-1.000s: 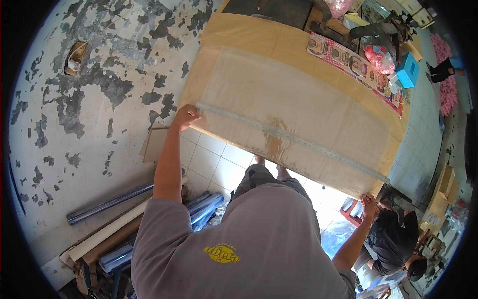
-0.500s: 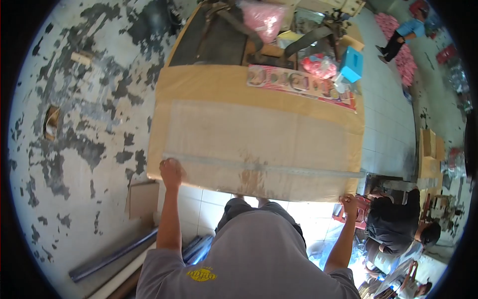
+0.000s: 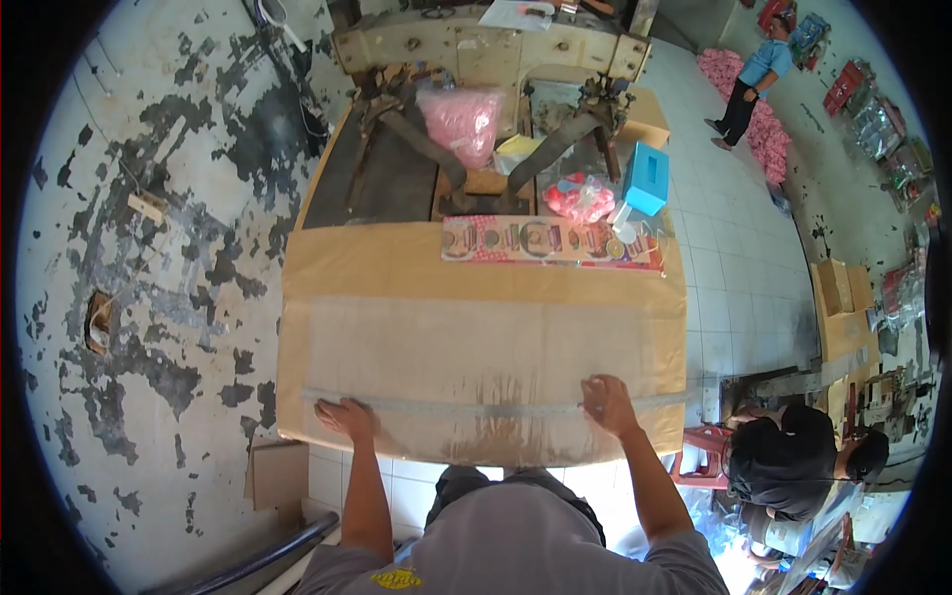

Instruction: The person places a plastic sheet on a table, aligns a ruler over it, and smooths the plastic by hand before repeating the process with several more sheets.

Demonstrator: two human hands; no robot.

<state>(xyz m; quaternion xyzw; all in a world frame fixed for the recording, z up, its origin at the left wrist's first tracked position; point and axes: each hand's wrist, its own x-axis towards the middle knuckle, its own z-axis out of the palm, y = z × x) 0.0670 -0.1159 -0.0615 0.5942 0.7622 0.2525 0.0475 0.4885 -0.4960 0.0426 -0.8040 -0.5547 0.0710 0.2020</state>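
A long translucent strip (image 3: 446,407), maybe plastic film or tape, runs across the near part of a table covered in brown paper (image 3: 367,260). My left hand (image 3: 347,419) lies on the strip near its left end, fingers stretched out flat. Toward the right, my right hand (image 3: 608,405) is over the strip with its fingers apart and slightly bent; nothing shows in it. Under the strip lies a wide, dull, clear-looking sheet (image 3: 426,342), with dark worn streaks (image 3: 511,421) near the middle.
Beyond the covering stands a metal frame (image 3: 481,188), with a bag of pink pieces (image 3: 461,124), a blue box (image 3: 646,178) and a printed colourful strip (image 3: 550,243). A person in black (image 3: 788,461) sits at right by a red stool (image 3: 702,456). Another person (image 3: 759,84) stands far right.
Both hands have left the table's near corners. My left hand now lies flat on the strip; my right hand has moved inward and onto it. The view has tilted up.
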